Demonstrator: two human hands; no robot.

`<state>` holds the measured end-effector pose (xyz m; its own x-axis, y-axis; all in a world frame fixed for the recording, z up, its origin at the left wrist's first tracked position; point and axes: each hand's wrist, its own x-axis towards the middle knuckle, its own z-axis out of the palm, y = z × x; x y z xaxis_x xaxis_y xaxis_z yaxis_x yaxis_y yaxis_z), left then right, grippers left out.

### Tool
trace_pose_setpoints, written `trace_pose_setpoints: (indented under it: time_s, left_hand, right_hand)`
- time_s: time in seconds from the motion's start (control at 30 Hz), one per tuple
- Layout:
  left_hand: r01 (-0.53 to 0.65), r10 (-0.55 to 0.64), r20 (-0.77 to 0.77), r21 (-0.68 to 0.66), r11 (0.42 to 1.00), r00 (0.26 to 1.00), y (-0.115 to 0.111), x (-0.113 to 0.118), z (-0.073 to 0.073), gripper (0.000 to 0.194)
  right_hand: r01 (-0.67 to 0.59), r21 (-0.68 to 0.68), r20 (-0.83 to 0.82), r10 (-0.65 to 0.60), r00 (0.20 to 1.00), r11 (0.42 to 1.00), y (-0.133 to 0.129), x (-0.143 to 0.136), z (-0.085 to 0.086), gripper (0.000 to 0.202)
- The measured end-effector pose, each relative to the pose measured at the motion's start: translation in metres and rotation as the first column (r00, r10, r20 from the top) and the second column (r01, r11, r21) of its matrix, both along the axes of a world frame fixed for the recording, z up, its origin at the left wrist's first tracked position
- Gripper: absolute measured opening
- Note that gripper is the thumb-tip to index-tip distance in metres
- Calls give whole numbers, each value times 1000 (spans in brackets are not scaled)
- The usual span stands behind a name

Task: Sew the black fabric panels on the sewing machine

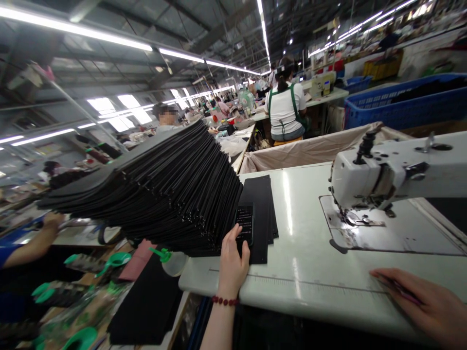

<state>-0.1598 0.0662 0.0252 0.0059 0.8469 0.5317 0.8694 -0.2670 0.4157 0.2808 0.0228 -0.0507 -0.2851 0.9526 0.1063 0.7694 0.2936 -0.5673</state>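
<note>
My left hand [233, 260], with a dark red bead bracelet [225, 301] at its wrist, rests its fingertips on a phone [244, 224]. The thumb is apart from the fingers and nothing is gripped. Text shows on the phone's lit screen. Beneath it lie several flat black panels [259, 248] on the pale sewing table [292, 272]. At the lower right, my right hand [423, 301] is closed around a thin, purplish tool [404, 293] partly hidden by the fingers. A tall, leaning stack of black panels [175, 189] rises just left of the phone.
A white sewing machine [386, 170] stands on the right. Left of the table are a clear bottle with a green spout [174, 262], thread cones [87, 262] and a pink piece [137, 260]. Another person's arm [32, 248] reaches in at left. A blue crate [397, 102] stands behind.
</note>
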Motion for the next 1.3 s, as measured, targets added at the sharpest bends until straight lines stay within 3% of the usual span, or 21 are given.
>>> trace_pose_setpoints:
  time_s: [0.47,0.87,1.0,1.1,1.3]
  left_hand:
    - [43,-49,-103,-55,998,994,3,8,6,53]
    - [-1,6,-164,31,1000,986,5,3,4,49]
    - [-82,87,-187,36,996,979,15,1,4,48]
    - [-201,192,-232,-19,979,954,35,6,6,50]
    - [-452,354,-390,-195,870,850,81,24,12,67]
  right_hand:
    - [-16,32,-52,18,999,999,3,-10,21,31]
    - [-63,45,-106,67,992,997,-2,-22,49,29]
    - [-46,68,-145,56,988,997,-1,-24,50,29]
    - [-37,62,-167,47,985,997,1,-26,49,29]
    - [-38,36,-209,45,977,999,2,-27,51,31]
